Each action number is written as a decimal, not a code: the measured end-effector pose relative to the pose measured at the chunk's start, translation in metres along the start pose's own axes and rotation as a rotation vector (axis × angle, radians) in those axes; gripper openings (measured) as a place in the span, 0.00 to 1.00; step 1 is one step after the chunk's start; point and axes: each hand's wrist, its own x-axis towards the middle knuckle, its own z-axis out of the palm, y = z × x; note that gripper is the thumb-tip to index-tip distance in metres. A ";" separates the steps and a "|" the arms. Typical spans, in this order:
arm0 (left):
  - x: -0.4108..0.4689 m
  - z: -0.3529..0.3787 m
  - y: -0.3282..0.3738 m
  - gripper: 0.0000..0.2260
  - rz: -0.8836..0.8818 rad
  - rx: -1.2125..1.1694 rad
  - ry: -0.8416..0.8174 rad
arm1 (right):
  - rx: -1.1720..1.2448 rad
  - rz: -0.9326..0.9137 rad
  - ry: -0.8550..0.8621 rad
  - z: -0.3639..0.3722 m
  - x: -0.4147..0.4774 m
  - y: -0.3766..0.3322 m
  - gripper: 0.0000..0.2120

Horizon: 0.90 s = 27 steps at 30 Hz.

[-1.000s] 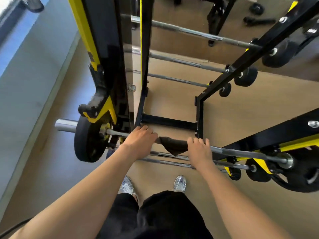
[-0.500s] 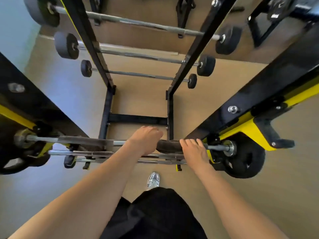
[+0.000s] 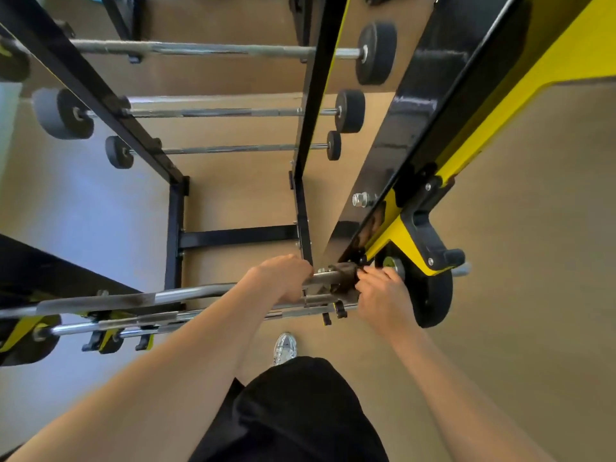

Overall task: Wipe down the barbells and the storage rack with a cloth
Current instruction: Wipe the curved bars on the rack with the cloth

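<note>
I look straight down a black and yellow storage rack (image 3: 410, 135). The top barbell (image 3: 186, 293) lies across it just in front of me. My left hand (image 3: 286, 276) is closed around its chrome bar. A dark brown cloth (image 3: 343, 276) is wrapped on the bar at its right end, next to the black weight plate (image 3: 433, 295). My right hand (image 3: 383, 291) grips the cloth against the bar, right beside the rack's yellow hook (image 3: 416, 241).
More barbells with black end weights hang lower in the rack (image 3: 233, 148), (image 3: 226, 112), (image 3: 200, 48). Two more bars (image 3: 140, 323) sit just under the top one. Black uprights (image 3: 66, 71) flank both sides. Tan floor and my silver shoe (image 3: 285, 348) lie below.
My right hand has slid the cloth rightward along the bar to its end by the weight plate. My left hand followed along the bar, and my view shifted right.
</note>
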 end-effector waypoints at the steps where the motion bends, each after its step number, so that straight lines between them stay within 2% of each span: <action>1: 0.002 -0.001 0.002 0.21 -0.010 0.001 -0.021 | -0.066 0.084 0.002 -0.003 -0.004 -0.002 0.09; 3: 0.004 -0.004 0.004 0.22 -0.030 0.005 -0.070 | -0.104 0.315 -0.067 -0.013 -0.007 -0.008 0.10; 5: 0.004 -0.007 0.008 0.23 -0.051 0.024 -0.130 | -0.099 0.431 -0.110 -0.014 -0.005 -0.016 0.12; 10: 0.001 -0.008 0.017 0.24 -0.083 0.066 -0.170 | -0.105 0.439 -0.185 0.014 0.013 -0.047 0.27; 14: -0.006 0.002 0.015 0.28 -0.067 0.084 -0.149 | -0.145 0.368 -0.267 0.038 0.003 -0.020 0.28; 18: -0.013 0.020 -0.005 0.36 -0.063 0.016 -0.068 | -0.062 0.544 -0.220 0.037 0.010 -0.036 0.34; 20: -0.020 0.030 -0.019 0.32 -0.096 -0.035 0.010 | -0.068 0.585 -0.144 0.017 0.015 -0.056 0.29; 22: -0.028 0.038 -0.034 0.26 -0.174 -0.022 0.069 | -0.121 0.520 -0.144 0.002 0.017 -0.072 0.19; 24: -0.035 0.043 -0.045 0.19 -0.259 0.029 0.096 | -0.128 0.408 -0.154 -0.005 0.020 -0.090 0.14; 27: -0.038 0.046 -0.050 0.13 -0.328 0.055 0.126 | 0.115 0.120 -0.177 0.006 0.027 -0.137 0.12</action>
